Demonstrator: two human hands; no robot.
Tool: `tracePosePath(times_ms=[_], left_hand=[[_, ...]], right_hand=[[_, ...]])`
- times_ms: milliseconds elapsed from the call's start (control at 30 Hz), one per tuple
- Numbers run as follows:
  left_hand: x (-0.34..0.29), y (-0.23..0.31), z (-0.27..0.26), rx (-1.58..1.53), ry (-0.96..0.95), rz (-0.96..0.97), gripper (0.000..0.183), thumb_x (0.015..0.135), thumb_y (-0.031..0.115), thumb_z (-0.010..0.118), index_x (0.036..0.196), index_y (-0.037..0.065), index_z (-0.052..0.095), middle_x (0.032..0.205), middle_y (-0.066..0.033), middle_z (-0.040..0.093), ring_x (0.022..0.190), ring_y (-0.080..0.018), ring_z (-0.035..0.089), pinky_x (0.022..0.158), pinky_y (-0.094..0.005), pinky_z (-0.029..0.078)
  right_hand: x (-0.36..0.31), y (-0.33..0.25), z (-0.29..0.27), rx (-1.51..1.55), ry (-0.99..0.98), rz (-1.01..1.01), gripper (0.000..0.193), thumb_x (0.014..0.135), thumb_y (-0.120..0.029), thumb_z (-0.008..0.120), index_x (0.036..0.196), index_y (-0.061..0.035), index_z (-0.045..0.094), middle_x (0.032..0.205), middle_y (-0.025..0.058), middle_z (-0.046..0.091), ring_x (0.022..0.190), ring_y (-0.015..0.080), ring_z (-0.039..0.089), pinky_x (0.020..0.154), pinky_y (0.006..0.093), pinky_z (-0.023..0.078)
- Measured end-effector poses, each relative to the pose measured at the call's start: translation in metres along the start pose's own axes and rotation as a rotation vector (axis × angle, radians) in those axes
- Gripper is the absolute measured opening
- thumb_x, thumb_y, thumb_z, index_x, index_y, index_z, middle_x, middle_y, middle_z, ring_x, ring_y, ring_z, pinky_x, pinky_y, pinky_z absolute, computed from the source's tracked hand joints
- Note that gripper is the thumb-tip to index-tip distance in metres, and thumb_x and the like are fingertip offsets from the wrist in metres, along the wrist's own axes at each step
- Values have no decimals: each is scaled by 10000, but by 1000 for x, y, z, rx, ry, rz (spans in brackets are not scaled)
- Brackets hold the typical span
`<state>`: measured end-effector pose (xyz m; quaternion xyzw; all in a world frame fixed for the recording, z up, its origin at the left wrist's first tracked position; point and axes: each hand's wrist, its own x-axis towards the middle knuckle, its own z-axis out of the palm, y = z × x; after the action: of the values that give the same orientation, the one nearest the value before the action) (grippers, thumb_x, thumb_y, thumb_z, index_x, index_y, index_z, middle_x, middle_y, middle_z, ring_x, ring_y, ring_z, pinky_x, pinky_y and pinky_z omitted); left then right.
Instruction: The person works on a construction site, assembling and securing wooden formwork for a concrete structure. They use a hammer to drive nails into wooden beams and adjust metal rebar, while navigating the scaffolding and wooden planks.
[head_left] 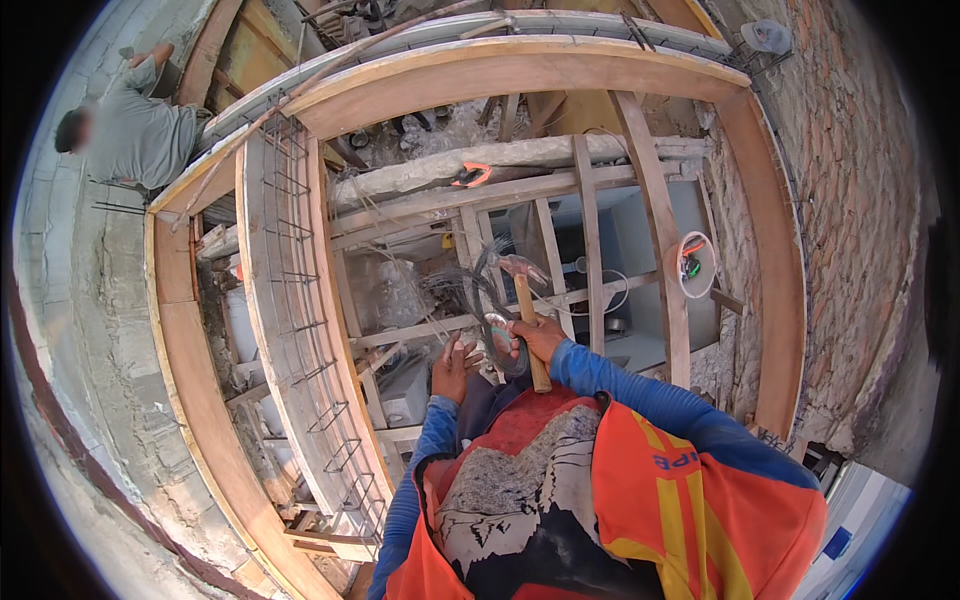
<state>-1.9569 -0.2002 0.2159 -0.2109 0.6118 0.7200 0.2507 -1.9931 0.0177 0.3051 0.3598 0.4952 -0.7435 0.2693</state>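
Fingers wrapped round its wooden handle, my right hand [542, 338] holds a claw hammer [527, 298], head pointing away from me. A loose bundle of thin grey wire [482, 290] hangs beside the hammer and runs down against the fingers of that hand; whether the hand grips it too, I cannot tell. My left hand [453, 367] is just left of the wire, in front of my waist. Its fingers are curled together, and what they hold, if anything, is too small to make out.
Timber beams [650, 220] cross an open drop below me. On the left, a formwork channel [290, 300] holds a rebar cage. An orange-handled saw [470, 175] lies beyond my hands. A white bucket [697, 265] stands right, near a brick wall [850, 200]. Another person [145, 130] works far left.
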Motion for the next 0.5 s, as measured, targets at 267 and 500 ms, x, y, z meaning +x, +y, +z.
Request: tracePosePath(times_ms=[267,500], left_hand=[[40,56,-200,501,281,-164,350,962,242,556,1232,19,563,935,-95,679,735,-137,634,586,-260,515],[201,183,-277,882,335,-124,289,926,146,574,1156,-27,590,920,-114,671,775,-172,642,650,-298,532]], right_hand=[[82,-57,-74,260,355,-90,178,859,-124,656,859,37,578,699,82,605,536,148,571,483,307,512],[152,-102,-136,516,574,-160,158,891,-103,629,878,54,611,717,97,635,566,164,587,526,296,521]])
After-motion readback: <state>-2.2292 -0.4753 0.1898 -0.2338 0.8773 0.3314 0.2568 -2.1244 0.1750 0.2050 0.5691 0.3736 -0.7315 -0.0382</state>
